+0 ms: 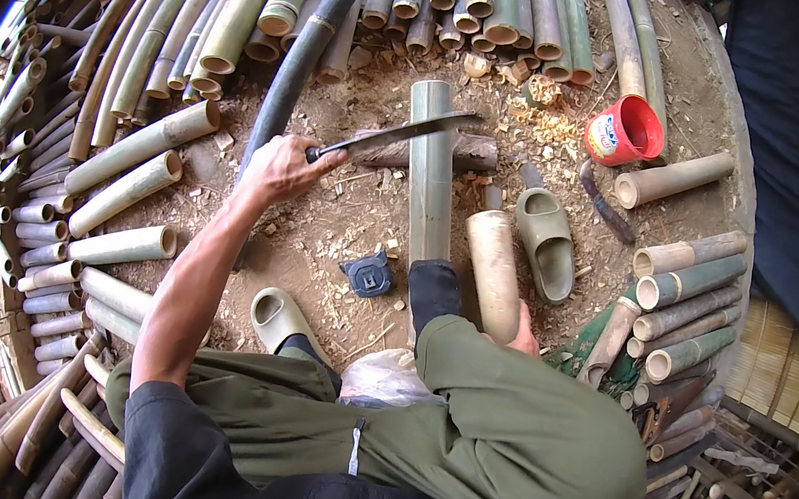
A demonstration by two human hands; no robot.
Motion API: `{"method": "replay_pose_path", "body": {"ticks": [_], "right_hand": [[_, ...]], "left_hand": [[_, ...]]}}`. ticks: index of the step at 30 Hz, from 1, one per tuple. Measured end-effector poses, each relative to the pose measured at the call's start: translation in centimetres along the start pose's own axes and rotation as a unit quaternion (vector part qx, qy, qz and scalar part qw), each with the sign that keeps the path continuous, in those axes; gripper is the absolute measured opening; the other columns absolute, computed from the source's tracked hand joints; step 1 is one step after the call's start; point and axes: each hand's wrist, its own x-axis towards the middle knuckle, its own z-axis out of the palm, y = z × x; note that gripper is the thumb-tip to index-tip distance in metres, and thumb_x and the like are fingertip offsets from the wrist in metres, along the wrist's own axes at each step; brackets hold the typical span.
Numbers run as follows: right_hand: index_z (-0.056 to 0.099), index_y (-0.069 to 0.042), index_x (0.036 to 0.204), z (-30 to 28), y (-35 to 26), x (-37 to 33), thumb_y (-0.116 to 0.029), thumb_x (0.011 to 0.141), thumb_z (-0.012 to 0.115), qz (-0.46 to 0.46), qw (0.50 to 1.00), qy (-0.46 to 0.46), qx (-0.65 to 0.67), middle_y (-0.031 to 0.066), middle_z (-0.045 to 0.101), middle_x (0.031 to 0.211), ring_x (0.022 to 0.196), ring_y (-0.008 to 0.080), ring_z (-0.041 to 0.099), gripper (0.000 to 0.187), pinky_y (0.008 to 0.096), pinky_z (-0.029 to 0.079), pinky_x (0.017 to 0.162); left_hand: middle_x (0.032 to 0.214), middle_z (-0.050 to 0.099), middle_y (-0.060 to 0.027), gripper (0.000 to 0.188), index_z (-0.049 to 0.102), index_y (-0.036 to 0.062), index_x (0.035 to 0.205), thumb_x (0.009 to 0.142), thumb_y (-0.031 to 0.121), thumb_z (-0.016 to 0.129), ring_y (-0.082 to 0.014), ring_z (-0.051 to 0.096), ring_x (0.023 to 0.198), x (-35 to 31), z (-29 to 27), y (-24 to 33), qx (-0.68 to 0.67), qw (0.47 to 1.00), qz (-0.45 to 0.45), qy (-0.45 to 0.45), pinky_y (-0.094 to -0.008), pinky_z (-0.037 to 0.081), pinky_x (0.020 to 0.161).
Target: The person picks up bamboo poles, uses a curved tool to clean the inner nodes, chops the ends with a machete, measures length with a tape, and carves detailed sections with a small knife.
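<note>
My left hand [289, 169] is closed around the dark handle of a long, slightly curved blade [409, 137], perhaps a saw; its teeth cannot be made out. The blade crosses over a pale green bamboo length [431, 183], which lies across a short brown log [478, 153]. My dark-socked foot [433, 292] is at the near end of that bamboo. My right hand [527, 333] grips the near end of a thick, short bamboo section [495, 267], tilted beside my knee; part of this hand is hidden behind it.
A dark blue tape measure [367, 274] and two olive clogs, one [546, 246] empty, lie on the dirt among wood chips. A red bucket [625, 131] lies tipped at far right. Bamboo poles [250, 3] line the back and left; cut bamboo pieces [692, 288] are stacked at right.
</note>
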Motion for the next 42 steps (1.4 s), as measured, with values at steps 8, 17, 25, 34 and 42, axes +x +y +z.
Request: {"method": "replay_pose_path", "body": {"ticks": [8, 17, 25, 34, 42], "right_hand": [[0.032, -0.001, 0.147, -2.6, -2.4, 1.9, -0.019, 0.072, 0.081, -0.074, 0.990, 0.050, 0.108, 0.0193, 0.059, 0.127, 0.112, 0.0272, 0.060, 0.092, 0.0384, 0.048, 0.098], [0.048, 0.008, 0.128, -14.8, -12.6, 3.2, -0.029, 0.069, 0.076, -0.240, 0.919, 0.064, 0.307, 0.0156, 0.063, 0.109, 0.096, 0.0246, 0.066, 0.075, 0.0361, 0.055, 0.084], [0.043, 0.009, 0.133, -15.7, -19.5, 3.5, -0.024, 0.071, 0.073, -0.312, 0.891, 0.019, 0.329, 0.0199, 0.061, 0.114, 0.093, 0.0272, 0.068, 0.076, 0.0370, 0.058, 0.078], [0.033, -0.003, 0.149, -10.5, -21.2, 11.0, -0.025, 0.070, 0.082, -0.282, 0.944, -0.003, -0.171, 0.0245, 0.054, 0.135, 0.121, 0.0342, 0.058, 0.095, 0.0413, 0.046, 0.104], [0.052, 0.001, 0.126, -16.0, -24.8, 12.4, -0.021, 0.082, 0.072, -0.528, 0.761, 0.332, 0.178, 0.0191, 0.063, 0.115, 0.098, 0.0267, 0.067, 0.054, 0.0380, 0.057, 0.086]], "left_hand": [[0.063, 0.064, -0.0101, 0.063, 0.077, 0.0143, 0.102, 0.084, 0.072, 0.057, -0.0237, 0.066, 0.062, 3.4, 1.1, -1.9, 0.138, 0.986, 0.018, -0.096, -0.0412, 0.051, 0.062], [0.062, 0.065, -0.0139, 0.071, 0.077, 0.0109, 0.095, 0.081, 0.077, 0.056, -0.0270, 0.067, 0.060, 5.5, 1.8, -1.9, 0.172, 0.975, 0.018, -0.141, -0.0421, 0.054, 0.062], [0.066, 0.068, -0.0156, 0.071, 0.076, 0.0093, 0.100, 0.082, 0.075, 0.056, -0.0298, 0.069, 0.065, 5.2, 2.7, -2.9, 0.151, 0.979, 0.023, -0.132, -0.0426, 0.054, 0.068], [0.069, 0.067, -0.0205, 0.067, 0.076, 0.0080, 0.100, 0.085, 0.070, 0.056, -0.0365, 0.068, 0.070, 6.0, 3.8, -3.3, 0.141, 0.977, 0.029, -0.158, -0.0458, 0.054, 0.070], [0.065, 0.067, -0.0143, 0.074, 0.077, 0.0096, 0.088, 0.084, 0.078, 0.049, -0.0306, 0.067, 0.060, 6.4, 4.1, -4.2, 0.151, 0.972, 0.038, -0.175, -0.0447, 0.055, 0.064]]}}
